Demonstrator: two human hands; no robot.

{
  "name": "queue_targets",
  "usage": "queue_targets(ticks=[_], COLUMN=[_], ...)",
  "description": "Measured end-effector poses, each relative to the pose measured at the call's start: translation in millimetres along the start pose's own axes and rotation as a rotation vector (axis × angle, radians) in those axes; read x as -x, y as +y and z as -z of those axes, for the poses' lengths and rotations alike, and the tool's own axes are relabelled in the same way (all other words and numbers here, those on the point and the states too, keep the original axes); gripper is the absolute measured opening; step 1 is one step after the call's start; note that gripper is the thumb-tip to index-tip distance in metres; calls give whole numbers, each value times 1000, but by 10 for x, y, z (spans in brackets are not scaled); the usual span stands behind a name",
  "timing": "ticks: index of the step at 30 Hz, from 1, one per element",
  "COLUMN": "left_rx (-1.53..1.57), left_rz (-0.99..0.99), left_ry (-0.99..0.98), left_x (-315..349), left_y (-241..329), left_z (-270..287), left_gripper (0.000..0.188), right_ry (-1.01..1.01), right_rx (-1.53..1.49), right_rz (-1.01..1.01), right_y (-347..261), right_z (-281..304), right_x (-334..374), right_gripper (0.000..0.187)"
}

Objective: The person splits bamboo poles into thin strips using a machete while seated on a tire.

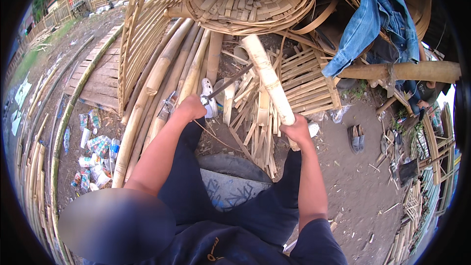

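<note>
My left hand [192,108] is closed round the handle of a long, dark-bladed machete [228,83]. The blade slants up to the right, and its far end meets the edge of a bamboo piece [270,81]; whether it cuts in or passes behind, I cannot tell. Gripped near its lower end by my right hand [297,130], that thick pale bamboo leans with its top to the left. Beneath it, split bamboo strips [262,118] lie heaped between my legs. A white clog [208,99] shows on my left foot, just past the left hand.
A big woven bamboo basket [250,12] lies ahead, beside a denim jacket [365,19] hanging by a thick pole [407,71]. Long bamboo poles [169,61] and plastic litter [98,147] lie left. Grey shoes [356,139] and another person [424,93] are at right.
</note>
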State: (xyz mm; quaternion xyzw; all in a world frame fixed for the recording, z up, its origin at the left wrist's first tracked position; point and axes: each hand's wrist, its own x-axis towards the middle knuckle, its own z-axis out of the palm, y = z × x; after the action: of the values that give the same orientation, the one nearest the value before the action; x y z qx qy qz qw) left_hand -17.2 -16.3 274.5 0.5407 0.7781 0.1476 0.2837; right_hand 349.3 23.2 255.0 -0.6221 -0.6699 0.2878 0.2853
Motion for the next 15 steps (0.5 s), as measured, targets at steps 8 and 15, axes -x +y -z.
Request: queue_targets(ticks=[8,15], left_rx=[-114,-144], left_rz=[-67,-146], left_ry=[-11,97], left_x=[-54,-75], left_y=[40,54], left_z=[-70,-182], left_gripper=[31,31], right_ry=[365,170], right_rx=[-537,84], right_rz=[604,-85], right_y=[-1273,-452], right_z=[912,-316], right_x=[277,-38], right_gripper=[19,44])
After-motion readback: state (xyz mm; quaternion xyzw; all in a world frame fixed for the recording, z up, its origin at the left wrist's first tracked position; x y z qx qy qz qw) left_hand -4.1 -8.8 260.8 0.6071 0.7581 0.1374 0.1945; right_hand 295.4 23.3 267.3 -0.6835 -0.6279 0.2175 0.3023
